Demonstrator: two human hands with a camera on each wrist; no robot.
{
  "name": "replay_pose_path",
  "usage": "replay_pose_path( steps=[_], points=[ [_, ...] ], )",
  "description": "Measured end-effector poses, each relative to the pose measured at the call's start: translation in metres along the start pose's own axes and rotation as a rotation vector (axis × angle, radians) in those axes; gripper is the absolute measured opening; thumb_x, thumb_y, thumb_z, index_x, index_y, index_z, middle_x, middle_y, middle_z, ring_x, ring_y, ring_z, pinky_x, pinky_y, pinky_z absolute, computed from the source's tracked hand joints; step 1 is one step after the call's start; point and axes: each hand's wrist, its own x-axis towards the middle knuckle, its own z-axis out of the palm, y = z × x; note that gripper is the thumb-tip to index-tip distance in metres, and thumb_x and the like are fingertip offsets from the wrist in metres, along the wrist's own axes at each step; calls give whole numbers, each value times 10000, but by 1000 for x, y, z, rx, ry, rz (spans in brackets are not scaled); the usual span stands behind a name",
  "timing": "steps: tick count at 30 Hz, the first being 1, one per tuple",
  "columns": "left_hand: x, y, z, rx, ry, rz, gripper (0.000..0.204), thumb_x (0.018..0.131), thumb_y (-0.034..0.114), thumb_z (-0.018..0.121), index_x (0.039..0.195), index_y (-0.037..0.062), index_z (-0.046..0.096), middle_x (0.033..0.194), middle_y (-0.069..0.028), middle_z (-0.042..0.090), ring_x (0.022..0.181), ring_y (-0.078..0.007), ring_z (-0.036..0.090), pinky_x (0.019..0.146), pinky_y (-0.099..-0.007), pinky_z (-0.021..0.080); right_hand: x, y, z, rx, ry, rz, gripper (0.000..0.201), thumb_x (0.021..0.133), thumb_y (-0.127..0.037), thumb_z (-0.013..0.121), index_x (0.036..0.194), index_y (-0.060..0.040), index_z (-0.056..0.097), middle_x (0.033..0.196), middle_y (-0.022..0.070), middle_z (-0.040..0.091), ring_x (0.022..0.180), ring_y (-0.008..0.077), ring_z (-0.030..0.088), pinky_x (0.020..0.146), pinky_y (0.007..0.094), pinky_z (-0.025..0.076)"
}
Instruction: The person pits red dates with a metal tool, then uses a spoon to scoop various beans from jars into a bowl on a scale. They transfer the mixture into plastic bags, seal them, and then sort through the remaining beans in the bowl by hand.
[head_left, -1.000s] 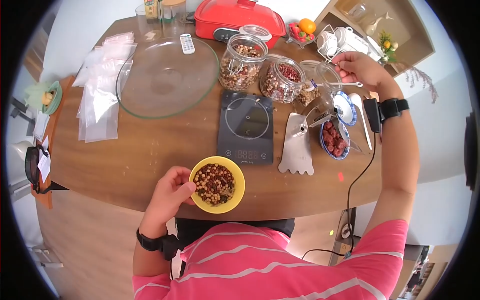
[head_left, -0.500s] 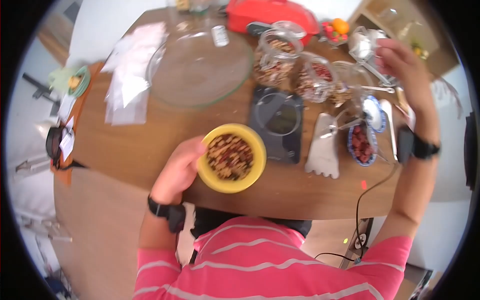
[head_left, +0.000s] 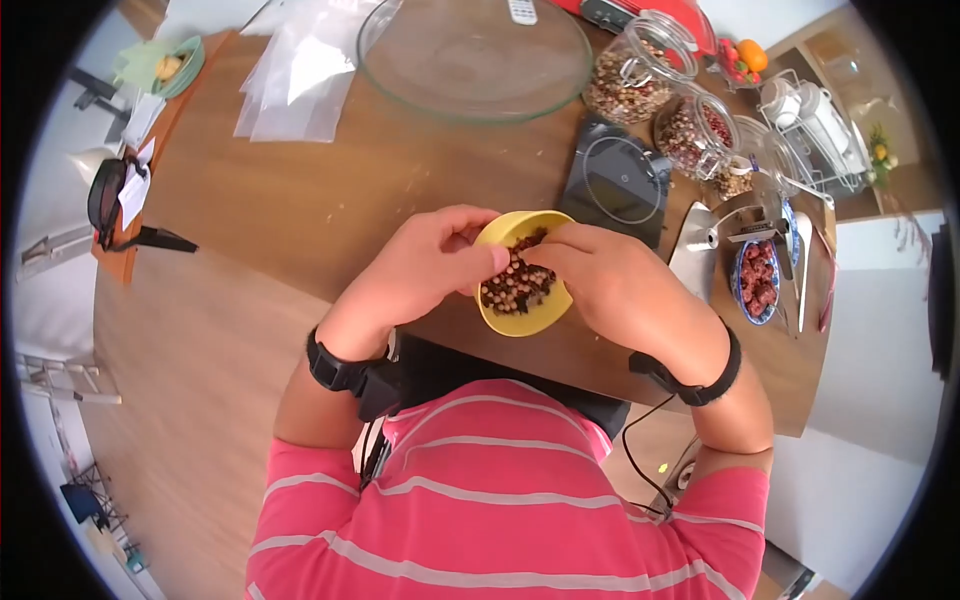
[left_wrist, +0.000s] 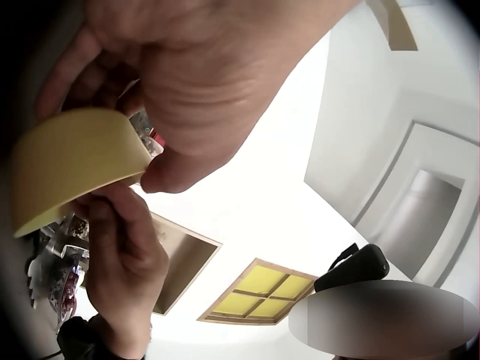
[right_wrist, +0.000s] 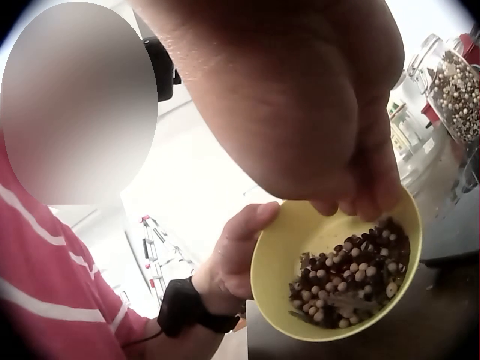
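Observation:
My left hand (head_left: 420, 265) grips a yellow bowl (head_left: 518, 324) near the table's front edge, its thumb over the rim. In the bowl lies a mix of dark, red and pale beans or seeds (right_wrist: 349, 274). My right hand (head_left: 628, 285) reaches over the opposite rim, fingertips down at the mix. Seen from the right wrist, the right fingers (right_wrist: 379, 199) dip inside the bowl's far wall; what they pinch, if anything, I cannot tell. The bowl tilts, and the left wrist view shows its outer side (left_wrist: 75, 154).
Beyond the bowl lies a black scale (head_left: 605, 205). Glass jars of beans (head_left: 630, 85) stand behind it. To the right are a metal scraper (head_left: 692, 255) and a patterned dish of dark-red pieces (head_left: 757, 280). A large glass plate (head_left: 475, 70) and plastic bags (head_left: 300, 85) lie at the back.
My right hand has come from the far right, by the jars, down to the bowl. The bowl has risen in the head view, and my left hand still holds it. The head view has shifted.

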Motion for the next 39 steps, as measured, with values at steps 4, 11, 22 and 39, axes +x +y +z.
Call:
replay_pose_path(
  steps=[4,11,22,39],
  points=[
    [-7,0,-3,-107,-31,-128,498,1000,306,655,1342,-51,599,1092,-85,701,951,-133,671,747,-275,582,5,-10,5,93,-287,83,382,829,46,602,1195,-13,695,1109,175,692,1022,381,677,867,445,555],
    [-6,-16,2,-159,90,-147,425,1046,318,589,1325,4,531,1154,-63,638,983,-126,660,782,-289,585,19,-14,7,305,-445,177,385,845,46,570,1203,-2,704,1099,197,718,1026,384,681,885,430,543],
    [-14,-33,2,-89,66,-141,576,1013,317,684,1376,-59,442,1158,-143,630,1011,-173,656,753,-310,603,15,-2,45,1434,-332,709,457,910,72,484,1360,71,571,1265,131,629,1128,242,671,924,365,614],
    [-12,-26,4,109,71,-178,389,1006,288,699,1238,-4,590,956,-57,695,756,-91,652,643,-249,540,-14,5,43,1289,-97,663,355,961,11,626,1314,44,604,1158,109,691,983,204,710,837,336,615]
  ],
)
